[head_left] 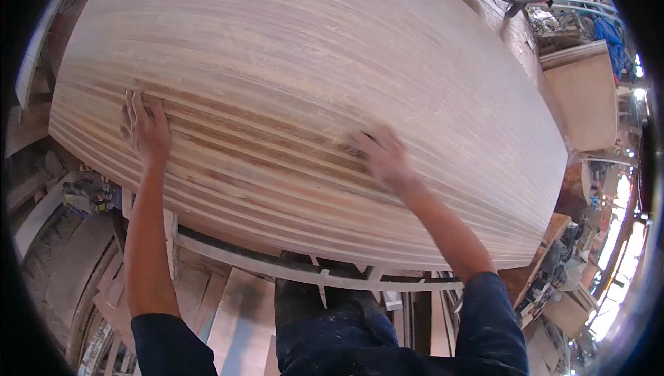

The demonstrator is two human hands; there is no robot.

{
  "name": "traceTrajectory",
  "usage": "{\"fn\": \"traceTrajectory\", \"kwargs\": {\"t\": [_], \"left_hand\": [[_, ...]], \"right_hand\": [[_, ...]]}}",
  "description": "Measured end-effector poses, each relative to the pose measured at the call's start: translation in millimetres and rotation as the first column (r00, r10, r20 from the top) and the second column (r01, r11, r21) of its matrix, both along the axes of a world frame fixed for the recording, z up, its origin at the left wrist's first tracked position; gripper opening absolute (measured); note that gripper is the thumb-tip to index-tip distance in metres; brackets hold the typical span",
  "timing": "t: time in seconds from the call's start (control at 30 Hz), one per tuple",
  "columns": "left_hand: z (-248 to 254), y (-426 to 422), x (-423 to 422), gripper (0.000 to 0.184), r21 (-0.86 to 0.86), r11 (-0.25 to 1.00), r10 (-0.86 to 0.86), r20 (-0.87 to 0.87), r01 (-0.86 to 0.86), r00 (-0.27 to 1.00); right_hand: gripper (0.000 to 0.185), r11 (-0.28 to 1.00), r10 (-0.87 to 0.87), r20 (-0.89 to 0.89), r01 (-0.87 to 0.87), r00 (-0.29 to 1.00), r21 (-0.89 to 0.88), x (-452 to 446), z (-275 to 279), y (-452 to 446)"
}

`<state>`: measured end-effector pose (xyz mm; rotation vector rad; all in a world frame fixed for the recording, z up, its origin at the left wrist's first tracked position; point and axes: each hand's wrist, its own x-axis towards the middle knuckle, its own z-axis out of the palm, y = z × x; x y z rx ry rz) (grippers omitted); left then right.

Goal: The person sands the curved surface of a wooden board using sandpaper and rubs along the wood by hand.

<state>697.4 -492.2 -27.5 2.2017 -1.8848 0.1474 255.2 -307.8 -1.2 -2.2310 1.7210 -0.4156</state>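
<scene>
Most of the planked surface [325,37] is pale, brown band [266,127] seemingly unfinished; left hand [148,128] flat, fingers apart; right hand [384,158] blurred, grip indeterminable.

Matt, dusty wooden planking [297,44] (rough in patches)

This is a woodworking workshop, shown by the curved shell of wooden strips [311,51] and boards [238,307] below.

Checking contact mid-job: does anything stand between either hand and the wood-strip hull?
Nothing visible at the left hand, resting on the hull. A dark patch shows at the blurred right hand; pad or shadow, I can't tell.
</scene>
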Motion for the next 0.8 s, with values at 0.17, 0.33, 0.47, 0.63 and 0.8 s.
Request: {"fn": "traceTrajectory", "kwargs": {"t": [0.17, 0.33, 0.47, 0.63, 0.8], "left_hand": [[-6.8, -4.0, 4.1, 0.052, -0.016, 1.000, -0.028, -0.034, 0.027, 0.999], [-1.4, 0.7, 1.0, 0.051, -0.011, 1.000, -0.010, -0.010, 0.010, 1.000], [-0.1, 0.7, -0.4, 0.051, -0.003, 1.000, 0.004, -0.050, -0.004, 0.999], [2.2, 0.5, -1.0, 0.053, 0.020, 0.999, -0.036, -0.036, 0.036, 0.999], [-14.5, -6.6, 11.8, 0.056, 0.030, 1.000, 0.006, -0.053, -0.004, 0.999]], "right_hand": [[0.034, 0.948, 0.100, -0.072, -0.117, 0.992, -0.295, 159.2, -25.9, -119.1], [0.038, 0.995, -0.033, 0.251, 0.008, 0.967, 0.099, 53.3, -10.8, -35.8], [0.043, 0.999, -0.052, -0.021, 0.052, 0.998, 0.006, -75.4, 13.1, 57.1], [0.037, 0.987, -0.059, 0.113, 0.042, 0.992, 0.153, 18.2, -13.0, -19.0], [0.030, 0.966, 0.132, 0.114, -0.102, 0.985, -0.237, 222.1, -61.2, -172.3]]}}
